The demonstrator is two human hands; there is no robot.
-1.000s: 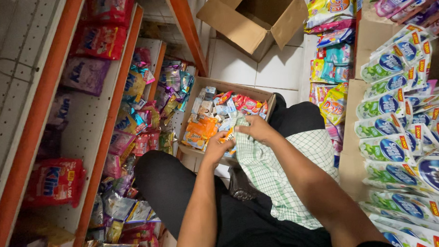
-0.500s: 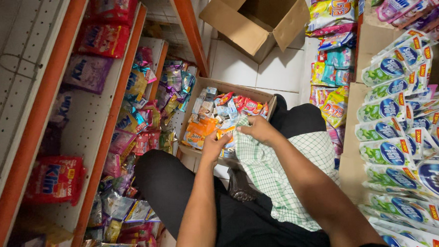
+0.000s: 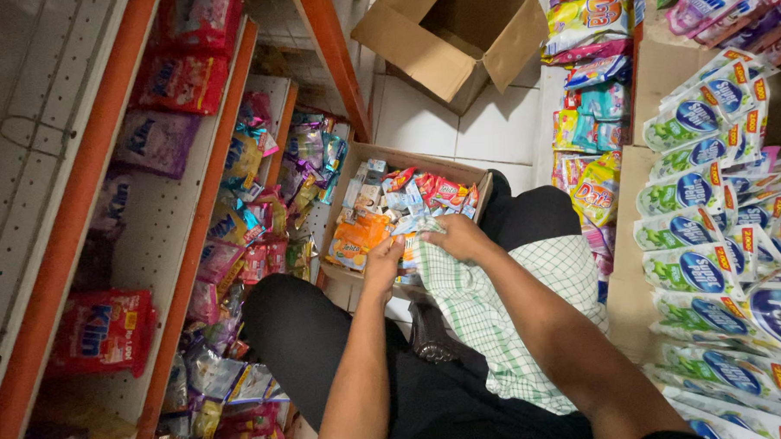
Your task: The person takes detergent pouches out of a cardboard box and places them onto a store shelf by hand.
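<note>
Orange-framed shelves (image 3: 192, 244) on the left hold hanging strips of coloured sachets. An empty cardboard box (image 3: 453, 35) sits open on the white tiled floor (image 3: 491, 129). A smaller open carton (image 3: 406, 158), full of mixed sachets, rests by the seated person's knees. Over its near edge, the right hand (image 3: 459, 237) is closed on a small pale sachet strip (image 3: 417, 225). The left hand (image 3: 383, 261) curls at the carton's rim; its grip cannot be told.
</note>
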